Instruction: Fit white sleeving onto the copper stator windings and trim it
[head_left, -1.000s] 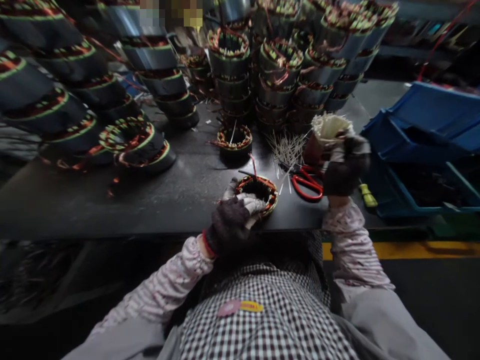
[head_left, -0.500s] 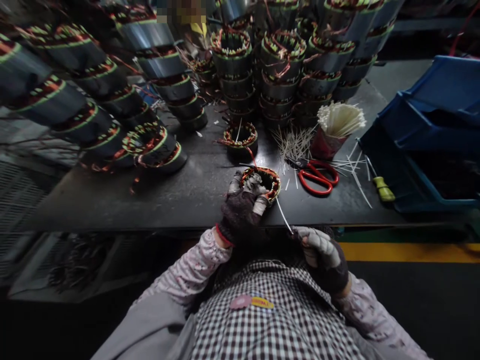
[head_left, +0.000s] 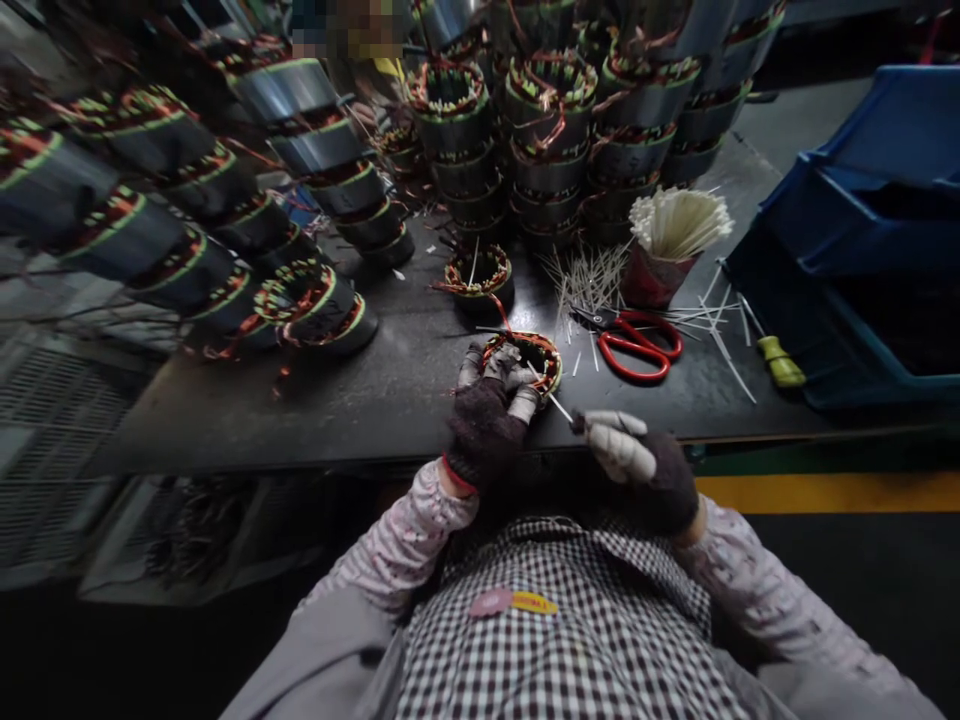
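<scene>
A small wound stator ring (head_left: pixel 534 356) with red and green windings lies near the front edge of the dark workbench (head_left: pixel 360 390). My gloved left hand (head_left: pixel 487 410) grips its near-left rim. My gloved right hand (head_left: pixel 637 465), just right of the ring and at the bench edge, pinches a thin white strip (head_left: pixel 551 398) whose far end touches the ring's near rim. A second small stator ring (head_left: pixel 480 275) with a white strip standing in it sits behind the first.
A red cup full of white strips (head_left: pixel 671 245) stands at the right, with loose strips (head_left: pixel 589 285), red-handled scissors (head_left: pixel 637 345) and a yellow-handled tool (head_left: pixel 776 360) around it. Tall stacks of stators (head_left: pixel 540 130) fill the back and left. Blue bins (head_left: pixel 862 240) sit right.
My right hand left the cup of strips with one strip, dropped toward my body, then rose to put the strip's tip against the ring. My left hand kept hold of the ring.
</scene>
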